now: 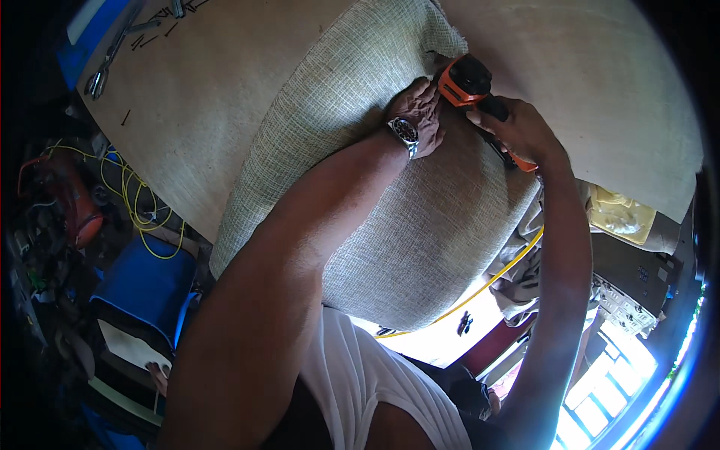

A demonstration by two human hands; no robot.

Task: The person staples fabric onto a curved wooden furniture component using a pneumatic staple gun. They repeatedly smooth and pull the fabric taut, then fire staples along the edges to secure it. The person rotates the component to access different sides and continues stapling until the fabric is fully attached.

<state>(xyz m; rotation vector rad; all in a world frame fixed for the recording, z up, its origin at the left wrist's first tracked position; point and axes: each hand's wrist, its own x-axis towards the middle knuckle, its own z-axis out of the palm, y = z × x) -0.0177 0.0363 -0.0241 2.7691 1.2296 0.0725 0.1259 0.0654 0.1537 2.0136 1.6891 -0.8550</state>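
Observation:
A cushioned furniture piece [427,247] covered in grey-beige woven fabric lies across the work table. My right hand [529,131] is closed around the handle of an orange and black staple gun [461,81], whose nose is down by the fabric's edge; the contact point is hidden. Just left of the tool, my left hand [421,120], wearing a wristwatch [405,131], presses on the cover with bent fingers and grips the fabric [352,60] near the inner fold. Its fingertips are partly hidden beside the tool.
Pliers-like metal tools [97,82] and several loose nails or screws [146,41] lie on the wooden table [202,97]. A yellow hose [495,277] runs below the cushion. Left of the table are a blue seat [146,285] and a coiled yellow cord [131,199]. Another person's hand [159,377] shows at lower left.

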